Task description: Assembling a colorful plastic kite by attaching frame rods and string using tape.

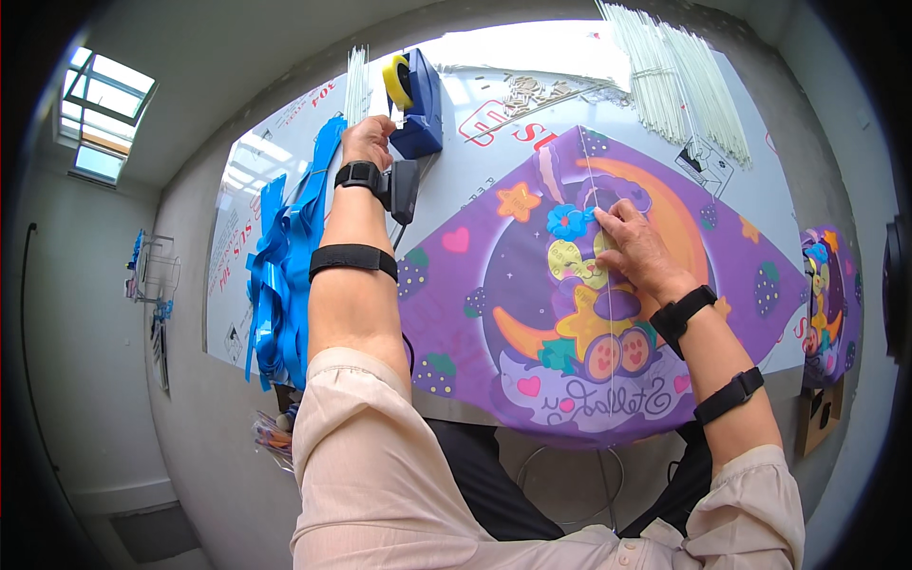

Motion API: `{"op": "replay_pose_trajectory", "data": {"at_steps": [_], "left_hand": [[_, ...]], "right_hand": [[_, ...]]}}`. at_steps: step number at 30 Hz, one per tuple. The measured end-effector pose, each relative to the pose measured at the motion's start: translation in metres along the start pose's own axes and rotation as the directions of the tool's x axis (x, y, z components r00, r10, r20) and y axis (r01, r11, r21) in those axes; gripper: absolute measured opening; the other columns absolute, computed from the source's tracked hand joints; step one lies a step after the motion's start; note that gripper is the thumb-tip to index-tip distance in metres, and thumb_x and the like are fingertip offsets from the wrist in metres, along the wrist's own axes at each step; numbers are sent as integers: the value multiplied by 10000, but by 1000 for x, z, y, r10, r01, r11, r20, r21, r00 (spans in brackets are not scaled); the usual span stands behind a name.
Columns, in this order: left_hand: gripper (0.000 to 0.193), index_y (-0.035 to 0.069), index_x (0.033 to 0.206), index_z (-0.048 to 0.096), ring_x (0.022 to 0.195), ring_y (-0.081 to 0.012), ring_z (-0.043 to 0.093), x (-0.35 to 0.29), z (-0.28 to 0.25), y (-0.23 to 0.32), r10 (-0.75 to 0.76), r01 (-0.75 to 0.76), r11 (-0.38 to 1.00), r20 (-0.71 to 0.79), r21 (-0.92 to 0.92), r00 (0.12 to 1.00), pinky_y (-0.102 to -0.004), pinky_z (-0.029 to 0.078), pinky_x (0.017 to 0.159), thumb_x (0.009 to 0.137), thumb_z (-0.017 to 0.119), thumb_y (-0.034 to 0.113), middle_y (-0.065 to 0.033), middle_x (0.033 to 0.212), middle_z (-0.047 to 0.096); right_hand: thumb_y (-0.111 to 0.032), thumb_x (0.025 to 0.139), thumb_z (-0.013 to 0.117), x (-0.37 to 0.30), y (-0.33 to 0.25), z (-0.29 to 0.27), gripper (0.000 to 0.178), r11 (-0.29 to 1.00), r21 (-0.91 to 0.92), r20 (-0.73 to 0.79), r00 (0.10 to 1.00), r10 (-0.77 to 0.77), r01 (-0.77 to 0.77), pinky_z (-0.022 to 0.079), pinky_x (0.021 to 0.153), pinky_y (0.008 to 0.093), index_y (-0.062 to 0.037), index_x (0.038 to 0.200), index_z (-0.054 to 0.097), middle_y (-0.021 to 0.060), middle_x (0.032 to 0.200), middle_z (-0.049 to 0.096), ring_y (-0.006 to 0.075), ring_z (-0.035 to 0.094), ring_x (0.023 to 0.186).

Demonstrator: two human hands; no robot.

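A purple kite sheet (pixel 446 323), printed with a cartoon rabbit, a moon and strawberries, lies on the table with its lettering mirrored. A thin pale rod (pixel 613 380) runs down its middle. My right hand (pixel 641 249) rests on the sheet beside the rod, thumb apart from the fingers, fingertips at the printed blue flower. At the far left, my left hand (pixel 369 141) is closed at the front of a blue tape dispenser (pixel 418 114) with a yellow-cored roll (pixel 397 82). A small whitish bit of tape shows by its fingertips; the grip is partly hidden.
Blue ribbon strips (pixel 285 256) lie along the table's left side. Bundles of thin white rods (pixel 665 81) lie at the far right, with small tan pieces (pixel 532 93) at the back. Another printed purple sheet (pixel 831 294) hangs by the right edge. A round-framed stool (pixel 570 484) stands below.
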State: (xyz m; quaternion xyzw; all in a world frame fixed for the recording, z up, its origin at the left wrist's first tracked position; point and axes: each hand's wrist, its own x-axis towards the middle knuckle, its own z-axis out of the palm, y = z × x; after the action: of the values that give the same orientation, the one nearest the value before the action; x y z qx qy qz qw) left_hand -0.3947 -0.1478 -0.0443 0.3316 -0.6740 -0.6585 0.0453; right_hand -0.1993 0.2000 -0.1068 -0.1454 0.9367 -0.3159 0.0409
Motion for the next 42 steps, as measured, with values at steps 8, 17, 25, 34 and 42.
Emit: {"op": "replay_pose_trajectory", "data": {"at_steps": [8,17,25,34,42], "left_hand": [[121,58,613,562,371,-97,303,2,14,-29,-77,93,984,112,-154,991,-273,245,368,715,616,20,10,507,397],[158,89,670,579,478,-115,425,-26,48,-82,-82,71,996,207,63,975,-289,352,434,789,682,104,9,574,485],[165,-1,872,642,753,-158,555,-95,151,-71,241,-817,487,852,308,465,-300,456,693,808,641,151,-50,778,610],[117,46,848,670,761,-229,628,-77,198,-68,151,-900,257,905,352,397,-341,500,711,746,670,104,-128,799,667],[85,44,805,662,724,-210,603,-73,200,-71,159,-905,235,904,355,396,-333,486,683,720,669,52,-128,761,649]], "right_hand": [[-80,631,753,-5,10,-4,600,999,-25,-1,999,32,-32,451,896,367,-21,1190,541,112,1045,499,292,520,1038],[-101,650,759,-6,13,-2,607,997,-47,23,998,56,-55,456,891,372,-16,1207,535,109,1046,497,286,521,1038],[-113,643,773,0,1,0,626,999,-20,13,1000,27,-27,453,898,366,-15,1213,536,114,1055,500,279,518,1047],[-103,643,765,-1,7,3,598,1000,-28,-21,1000,2,-3,465,881,370,-37,1195,546,118,1037,505,283,529,1028],[-94,642,763,-2,5,4,580,999,-46,-56,998,-24,22,471,873,368,-15,1175,550,126,1028,501,282,533,1009]]}}
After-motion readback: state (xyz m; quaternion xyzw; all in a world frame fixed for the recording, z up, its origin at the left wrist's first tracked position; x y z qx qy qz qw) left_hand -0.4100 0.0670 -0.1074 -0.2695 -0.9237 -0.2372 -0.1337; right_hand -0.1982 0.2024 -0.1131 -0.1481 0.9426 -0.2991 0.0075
